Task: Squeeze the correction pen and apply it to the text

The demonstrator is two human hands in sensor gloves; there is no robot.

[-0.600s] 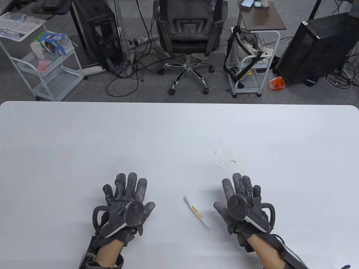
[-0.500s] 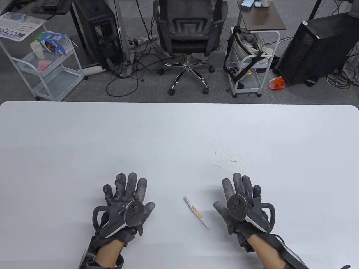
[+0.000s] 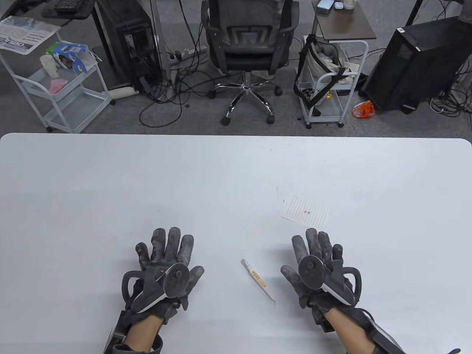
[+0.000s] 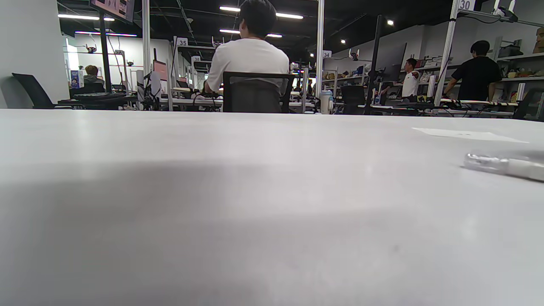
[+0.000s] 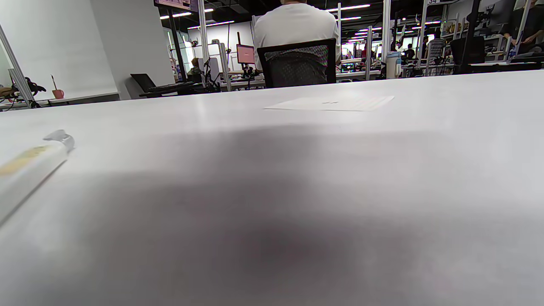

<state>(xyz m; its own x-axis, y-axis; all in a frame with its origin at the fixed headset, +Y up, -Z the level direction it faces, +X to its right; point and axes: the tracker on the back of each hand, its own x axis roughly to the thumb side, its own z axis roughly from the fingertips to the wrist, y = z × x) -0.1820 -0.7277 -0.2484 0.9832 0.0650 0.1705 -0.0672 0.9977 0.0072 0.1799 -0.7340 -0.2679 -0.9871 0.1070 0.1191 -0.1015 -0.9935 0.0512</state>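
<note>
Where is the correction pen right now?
In the table view the pen lies flat on the table between the two hands, nearer the right hand, touching neither; the paper lies beyond it.

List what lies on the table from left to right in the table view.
left hand → correction pen → paper slip → right hand. The slip and the right hand overlap in left-right span; the slip lies farther back.

Even overhead light leaves the white counter (image 3: pixel 236 173) bright, with only soft shadow just under the spread fingers (image 3: pixel 167 243). The table view is sharp, though the counter's far edge bows. Both wrist views show a broad dim shadow on the near counter, and the pen (image 5: pixel 29 163) is blurred; bright ceiling strips (image 4: pixel 255 10) glare against a dark ceiling.
</note>
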